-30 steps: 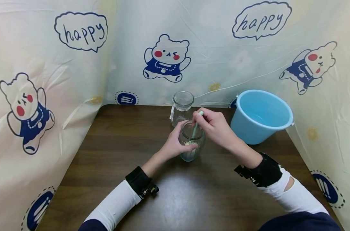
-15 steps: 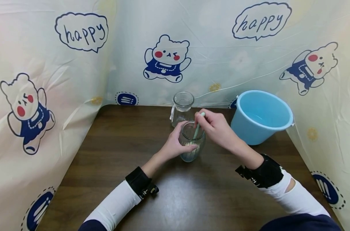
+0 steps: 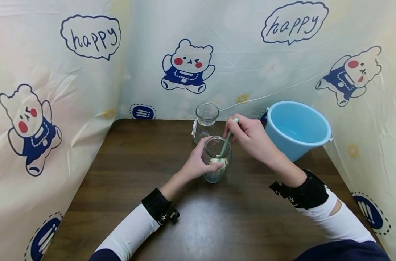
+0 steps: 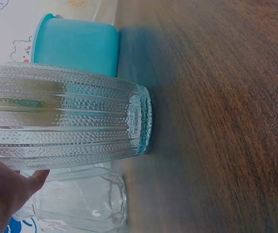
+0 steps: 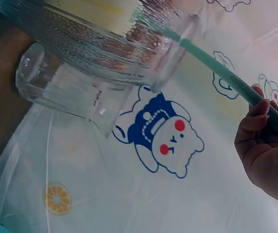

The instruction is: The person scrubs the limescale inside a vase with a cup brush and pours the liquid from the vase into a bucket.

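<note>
A textured, ribbed glass jar [image 3: 214, 177] stands on the table, and my left hand [image 3: 195, 163] grips it round its left side with the thumb across the front. My right hand [image 3: 251, 137], above the rim on the right, pinches the green handle of a cup brush [image 3: 226, 144]. This handle slants down through the jar's mouth. Behind the glass the brush's pale yellow head shows, blurred by the ribs, in both wrist views. In the left wrist view the jar [image 4: 80, 126] appears sideways, its base near the tabletop.
Just behind the jar stands a second clear glass vase [image 3: 201, 135] with a white tie at its neck. A light blue bucket [image 3: 284, 150] is at the back right of the dark wooden table [image 3: 136, 159]. Cartoon-printed sheeting [image 3: 243, 65] encloses the back and sides.
My right hand has moved up and to the right, drawing the brush higher, so its pale head shows nearer the rim. The left hand and the jar stay in place.
</note>
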The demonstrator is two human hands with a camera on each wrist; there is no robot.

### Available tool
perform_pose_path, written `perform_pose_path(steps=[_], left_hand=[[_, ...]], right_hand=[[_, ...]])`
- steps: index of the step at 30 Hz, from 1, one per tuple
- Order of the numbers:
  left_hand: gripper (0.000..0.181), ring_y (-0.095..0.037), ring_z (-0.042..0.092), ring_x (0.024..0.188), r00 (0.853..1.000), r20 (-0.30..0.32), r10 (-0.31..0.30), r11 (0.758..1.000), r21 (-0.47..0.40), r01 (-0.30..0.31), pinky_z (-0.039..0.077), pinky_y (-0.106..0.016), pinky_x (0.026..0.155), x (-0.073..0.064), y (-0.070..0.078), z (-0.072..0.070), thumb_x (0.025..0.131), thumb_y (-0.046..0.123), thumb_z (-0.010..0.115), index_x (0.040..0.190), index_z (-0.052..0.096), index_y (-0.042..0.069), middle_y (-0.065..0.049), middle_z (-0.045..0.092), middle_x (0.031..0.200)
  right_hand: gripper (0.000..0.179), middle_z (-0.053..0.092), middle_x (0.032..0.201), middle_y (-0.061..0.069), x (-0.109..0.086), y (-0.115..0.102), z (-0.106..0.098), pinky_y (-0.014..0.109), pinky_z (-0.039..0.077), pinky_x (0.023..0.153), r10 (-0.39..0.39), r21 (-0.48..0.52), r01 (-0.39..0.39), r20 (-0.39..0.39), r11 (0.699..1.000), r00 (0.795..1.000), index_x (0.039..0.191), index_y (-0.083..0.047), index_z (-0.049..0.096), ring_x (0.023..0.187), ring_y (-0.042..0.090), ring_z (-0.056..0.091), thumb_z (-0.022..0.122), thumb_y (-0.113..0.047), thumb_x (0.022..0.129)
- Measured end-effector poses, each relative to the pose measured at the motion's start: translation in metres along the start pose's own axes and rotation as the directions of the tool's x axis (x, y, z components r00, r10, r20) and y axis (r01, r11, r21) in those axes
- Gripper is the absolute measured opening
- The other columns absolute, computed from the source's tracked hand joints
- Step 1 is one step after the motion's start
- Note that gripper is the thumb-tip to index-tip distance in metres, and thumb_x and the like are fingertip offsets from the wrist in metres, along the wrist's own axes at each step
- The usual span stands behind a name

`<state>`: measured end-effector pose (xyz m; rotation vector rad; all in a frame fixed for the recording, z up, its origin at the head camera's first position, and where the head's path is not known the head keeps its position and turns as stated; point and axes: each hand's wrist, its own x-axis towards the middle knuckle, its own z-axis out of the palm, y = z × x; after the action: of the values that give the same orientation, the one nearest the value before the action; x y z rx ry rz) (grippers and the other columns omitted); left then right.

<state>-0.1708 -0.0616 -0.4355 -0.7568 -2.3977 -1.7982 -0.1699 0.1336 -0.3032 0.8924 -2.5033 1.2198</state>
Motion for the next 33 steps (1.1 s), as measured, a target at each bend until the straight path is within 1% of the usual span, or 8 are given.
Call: perform_pose_path(steps=[5,10,12,17,21,23,28,33], left_hand=[[0.085,-0.027,0.055,0.113,1.000,-0.002,0.001,1.000,0.014,-0.001,0.049,-0.045,0.093,0.003,-0.024,0.004,0.070,0.028,0.084,0.142,0.039,0.018,-0.013,0.053,0.134],[0.085,-0.025,0.056,0.112,1.000,-0.008,0.014,0.999,0.031,-0.014,0.050,-0.043,0.092,0.003,-0.028,0.004,0.070,0.030,0.084,0.142,0.039,0.019,-0.008,0.054,0.133],[0.085,-0.027,0.055,0.113,1.000,-0.006,0.010,0.999,0.037,-0.010,0.049,-0.042,0.093,0.002,-0.025,0.004,0.070,0.028,0.084,0.142,0.039,0.017,-0.010,0.054,0.133],[0.084,-0.038,0.052,0.115,1.000,-0.003,0.030,1.000,-0.003,-0.030,0.046,-0.049,0.095,-0.001,-0.003,0.001,0.070,0.016,0.082,0.141,0.039,0.005,-0.025,0.052,0.133],[0.082,-0.039,0.052,0.114,1.000,-0.001,0.026,1.000,-0.012,-0.026,0.046,-0.051,0.094,-0.002,0.008,-0.001,0.071,0.013,0.081,0.140,0.039,0.002,-0.026,0.052,0.132],[0.082,-0.036,0.053,0.113,1.000,0.001,0.014,1.000,-0.012,-0.014,0.047,-0.053,0.094,-0.001,0.005,0.000,0.072,0.015,0.081,0.141,0.039,0.005,-0.023,0.052,0.132],[0.084,-0.027,0.054,0.112,1.000,0.002,-0.009,1.000,0.010,0.009,0.048,-0.053,0.094,0.002,-0.017,0.003,0.072,0.025,0.083,0.142,0.039,0.016,-0.009,0.053,0.133],[0.085,-0.028,0.054,0.115,0.999,-0.013,0.029,0.999,0.026,-0.029,0.048,-0.046,0.094,0.004,-0.028,0.003,0.070,0.030,0.084,0.142,0.040,0.017,-0.012,0.054,0.134]], right_hand=[[0.033,0.069,0.079,0.001,-0.005,0.009,0.014,0.028,0.045,0.054,0.027,-0.043,-0.023,0.090,0.999,0.996,0.085,-0.012,0.063,0.059,0.014,0.049,0.043,-0.031,0.104],[0.030,0.069,0.080,0.002,-0.007,0.012,0.020,0.028,0.042,0.054,0.019,-0.069,-0.008,0.164,0.998,0.986,0.087,-0.010,0.063,0.059,0.013,0.046,0.045,-0.027,0.104],[0.030,0.069,0.080,0.001,-0.005,0.009,0.017,0.028,0.041,0.053,-0.005,-0.079,0.017,0.143,0.997,0.990,0.086,-0.010,0.063,0.058,0.012,0.045,0.045,-0.027,0.104],[0.030,0.067,0.076,-0.002,0.003,-0.004,-0.001,0.028,0.037,0.051,-0.057,-0.099,0.059,0.023,0.993,0.998,0.084,-0.014,0.062,0.054,0.013,0.041,0.045,-0.028,0.104],[0.030,0.064,0.076,-0.001,0.004,-0.004,-0.002,0.029,0.039,0.053,-0.050,-0.098,0.053,0.036,0.994,0.998,0.085,-0.014,0.061,0.057,0.013,0.042,0.045,-0.030,0.104],[0.029,0.064,0.078,0.000,0.002,0.001,0.002,0.029,0.041,0.055,-0.034,-0.096,0.041,0.069,0.995,0.997,0.086,-0.014,0.061,0.058,0.013,0.043,0.044,-0.030,0.104],[0.029,0.066,0.079,-0.001,-0.003,0.011,0.010,0.029,0.041,0.055,0.011,-0.101,0.000,0.113,0.995,0.994,0.086,-0.014,0.060,0.056,0.014,0.042,0.044,-0.031,0.104],[0.031,0.063,0.074,-0.002,0.001,0.001,0.000,0.028,0.040,0.051,-0.026,-0.125,0.033,0.061,0.992,0.998,0.087,-0.014,0.061,0.054,0.013,0.043,0.043,-0.033,0.104]])
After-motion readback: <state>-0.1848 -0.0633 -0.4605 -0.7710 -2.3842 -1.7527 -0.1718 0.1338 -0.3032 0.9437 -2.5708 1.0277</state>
